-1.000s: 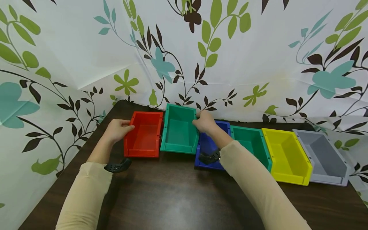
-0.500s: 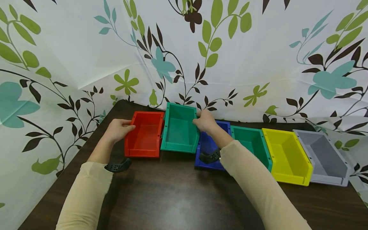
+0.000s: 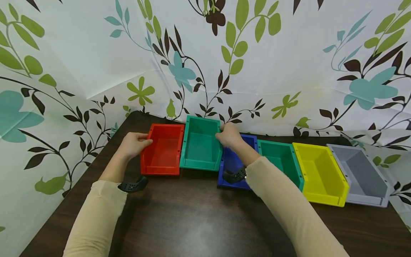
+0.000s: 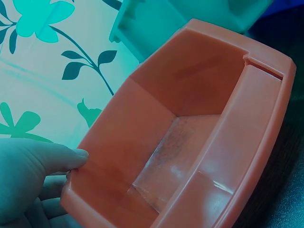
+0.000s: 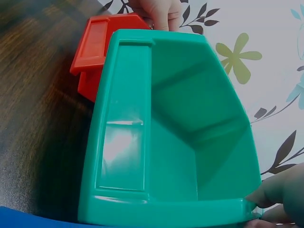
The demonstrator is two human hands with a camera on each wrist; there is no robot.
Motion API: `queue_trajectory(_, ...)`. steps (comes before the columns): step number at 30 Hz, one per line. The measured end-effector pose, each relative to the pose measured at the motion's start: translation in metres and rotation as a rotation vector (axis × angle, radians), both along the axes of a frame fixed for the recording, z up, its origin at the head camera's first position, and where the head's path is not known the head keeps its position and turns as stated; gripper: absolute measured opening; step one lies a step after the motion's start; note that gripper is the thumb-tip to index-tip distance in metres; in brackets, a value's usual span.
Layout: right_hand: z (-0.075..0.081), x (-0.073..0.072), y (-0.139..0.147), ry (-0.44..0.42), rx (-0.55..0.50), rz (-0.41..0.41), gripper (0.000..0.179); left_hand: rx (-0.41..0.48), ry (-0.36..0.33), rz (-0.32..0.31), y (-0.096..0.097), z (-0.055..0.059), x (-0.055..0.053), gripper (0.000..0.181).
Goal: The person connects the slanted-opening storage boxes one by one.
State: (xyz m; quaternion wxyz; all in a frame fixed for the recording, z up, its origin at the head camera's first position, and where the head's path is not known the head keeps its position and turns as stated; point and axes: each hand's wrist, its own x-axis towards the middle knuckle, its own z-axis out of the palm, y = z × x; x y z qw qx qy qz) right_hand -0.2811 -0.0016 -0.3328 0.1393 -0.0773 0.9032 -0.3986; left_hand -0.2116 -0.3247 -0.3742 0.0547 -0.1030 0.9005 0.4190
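Note:
At the left end of the row, a red plastic storage bin (image 3: 163, 151) has its outer side wall pinched by my left hand (image 3: 133, 145), thumb over the rim and fingers outside. Beside it is a green storage bin (image 3: 202, 144), set a little farther back and overlapping the blue bin in the head view. My right hand (image 3: 229, 135) pinches this green bin's right rim near its back corner. The wrist views show bare floors inside the red bin (image 4: 175, 142) and the green bin (image 5: 175, 161). The two bins stand side by side, their near walls almost meeting.
Right of the held bins stand a blue bin (image 3: 232, 162), a second green bin (image 3: 279, 160), a yellow bin (image 3: 316, 175) and a grey bin (image 3: 359, 176). They rest on a dark wooden table (image 3: 192, 221). A leaf-patterned white sheet (image 3: 273, 71) hangs right behind.
My left hand and the red bin have shifted slightly to the right, towards the green bin. The right hand keeps its hold on the green bin, nearly still.

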Motion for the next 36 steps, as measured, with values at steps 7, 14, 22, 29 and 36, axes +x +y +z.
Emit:
queue_trajectory(7, 0.005, 0.004, -0.013, 0.137, 0.189, 0.037, 0.035, -0.004, 0.002, -0.008, 0.002, 0.003, 0.001, 0.049)
queue_trajectory(14, 0.007, 0.021, -0.043, 0.161, 0.346, 0.057, 0.125, -0.006, -0.007, 0.0, 0.003, 0.003, 0.0, 0.049)
queue_trajectory(22, -0.002, 0.025, -0.054, 0.251, 0.436, 0.144, 0.113, -0.021, -0.016, -0.008, 0.004, 0.003, 0.0, 0.048)
queue_trajectory(29, -0.008, 0.021, -0.055, 0.372, 0.544, 0.39, 0.084, -0.056, -0.014, -0.015, 0.004, 0.002, -0.004, 0.047)
queue_trajectory(36, -0.009, 0.017, -0.058, 0.401, 0.529, 0.528, 0.078, -0.076, -0.013, -0.017, 0.002, 0.002, -0.009, 0.046)
